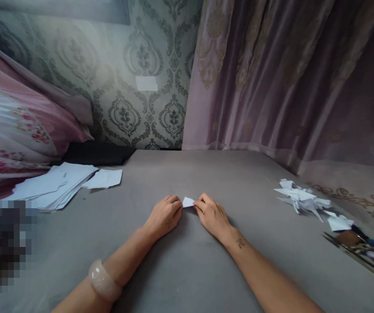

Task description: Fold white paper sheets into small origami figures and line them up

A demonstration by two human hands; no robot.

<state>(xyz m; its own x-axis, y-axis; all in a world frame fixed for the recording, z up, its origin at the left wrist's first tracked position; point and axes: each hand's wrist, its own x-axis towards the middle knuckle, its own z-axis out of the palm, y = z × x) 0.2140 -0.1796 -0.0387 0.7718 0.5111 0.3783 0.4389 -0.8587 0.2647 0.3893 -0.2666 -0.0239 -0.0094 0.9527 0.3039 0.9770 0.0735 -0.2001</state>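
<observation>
Well to the left of the left hand, and farther out, lies a stack of white paper [61,187], with some smaller sheets [105,178] beside it, nearer to the hand. The left hand [165,214] has its fingers bent in close and holds the left edge of a small white paper [188,202]. That paper is right between the two hands; I cannot tell if it touches the gray table [187,269] below. The right hand [211,215] pinches the right edge, thumb and finger close together. This looks like a folding step. To do it well, I think one hand should hold its edge still while the other lines up the corners, then a fingertip should press slowly along the fold. A hard pull from both hands could rip such a little piece. Well to the right of the right hand sits a pile of folded white papers [299,195]
</observation>
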